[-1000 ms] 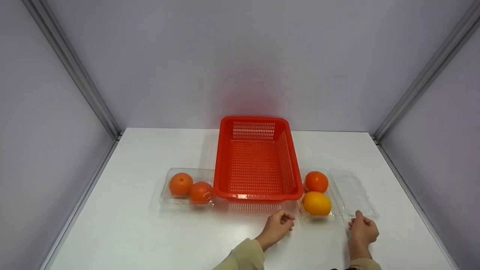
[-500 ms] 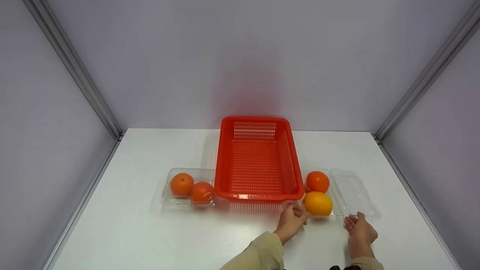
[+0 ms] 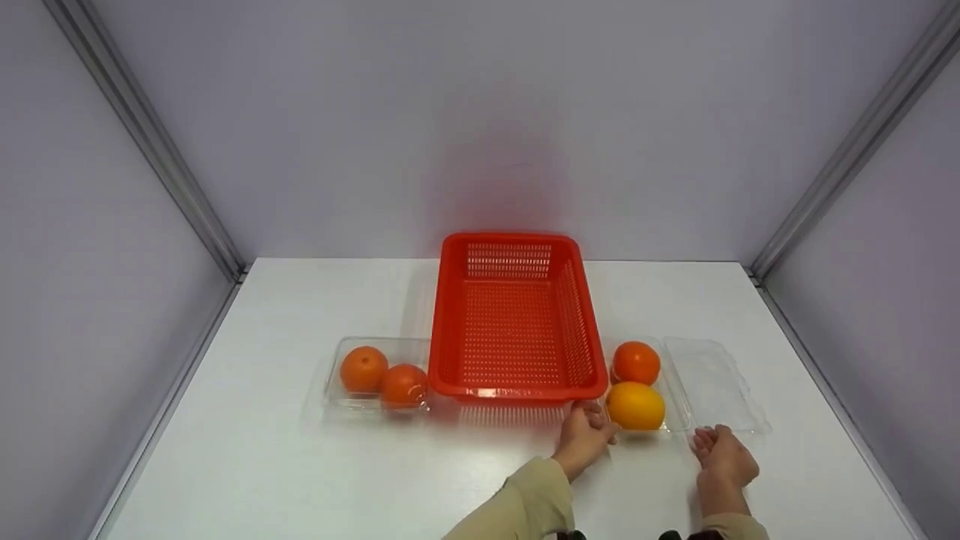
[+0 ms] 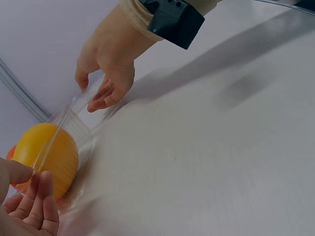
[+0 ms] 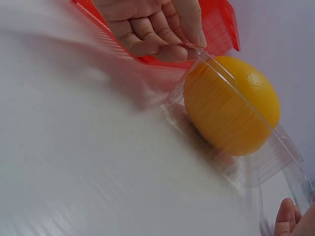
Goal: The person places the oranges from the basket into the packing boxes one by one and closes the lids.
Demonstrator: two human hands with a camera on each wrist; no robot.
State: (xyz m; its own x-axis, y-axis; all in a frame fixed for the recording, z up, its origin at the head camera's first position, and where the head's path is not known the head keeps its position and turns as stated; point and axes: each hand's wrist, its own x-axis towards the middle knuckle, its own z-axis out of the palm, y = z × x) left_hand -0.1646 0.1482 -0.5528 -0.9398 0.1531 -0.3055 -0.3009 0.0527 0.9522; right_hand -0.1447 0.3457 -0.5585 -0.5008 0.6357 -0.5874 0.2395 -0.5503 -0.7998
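A hinged clear plastic clamshell box (image 3: 677, 397) lies unfolded to the right of the red basket, its lid (image 3: 716, 382) spread out to the right. In its tray sit a yellow-orange round fruit (image 3: 636, 406) and an orange-red fruit (image 3: 637, 363) behind it. My left hand (image 3: 585, 437) pinches the tray's near left rim between thumb and fingers, as the right wrist view shows closely. At the near edge, by the fold between tray and lid, my right hand (image 3: 724, 454) holds the plastic with thumb and fingers; its exact grip is partly hidden.
A red perforated basket (image 3: 517, 394) stands in the middle, with nothing inside. On its left, a second clear box (image 3: 342, 401) holds two orange-red fruits (image 3: 364, 369). Pale walls (image 3: 517, 127) enclose the white table (image 3: 337, 472) at the back and sides.
My left hand has moved right and forward to the tray's near left corner and taken hold there. The right hand's fingers have shifted slightly left, and the lid has moved a little.
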